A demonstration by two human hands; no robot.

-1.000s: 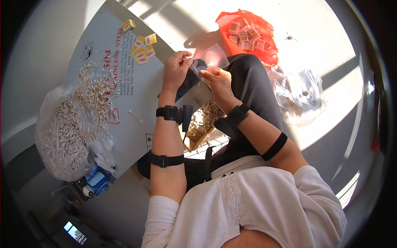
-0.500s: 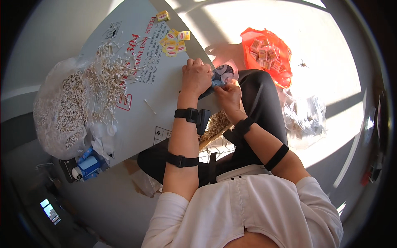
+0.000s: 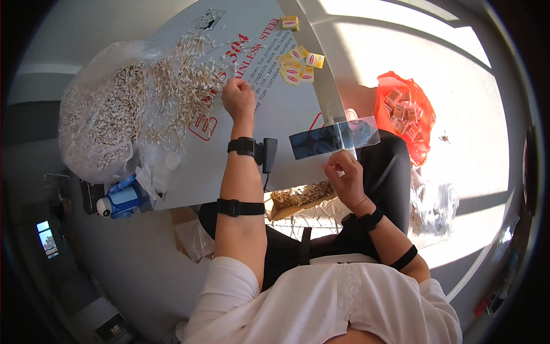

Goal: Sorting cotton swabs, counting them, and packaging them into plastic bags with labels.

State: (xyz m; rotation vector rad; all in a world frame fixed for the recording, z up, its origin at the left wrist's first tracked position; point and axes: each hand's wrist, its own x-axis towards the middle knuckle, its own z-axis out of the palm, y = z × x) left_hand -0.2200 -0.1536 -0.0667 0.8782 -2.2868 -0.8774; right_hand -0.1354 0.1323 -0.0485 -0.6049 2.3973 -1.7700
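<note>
My left hand [image 3: 239,98] is over the table, its fingers curled closed beside a loose heap of cotton swabs [image 3: 186,83]. Whatever it may hold is hidden. My right hand [image 3: 346,176] is at the table's right edge with thumb and fingers drawn together; what they pinch, if anything, is too small to make out. Just beyond its fingertips, a flat strip of clear plastic film [image 3: 316,143] lies across the edge, dark over the table and paler where it sticks out. Small yellow printed cards [image 3: 295,70] lie in a cluster farther up the table.
A clear bag [image 3: 112,109] full of swabs sits at the table's left. Below it is a blue-and-white bottle [image 3: 122,199]. A yellow box [image 3: 290,23] stands at the far edge. Right of my knee, a red bag [image 3: 421,114] holds small packs. Another box of swabs [image 3: 298,195] is below the table.
My left hand has left the plastic film and moved left to the swab heap. The film, held between both hands before, now lies across the table edge beside my right hand.
</note>
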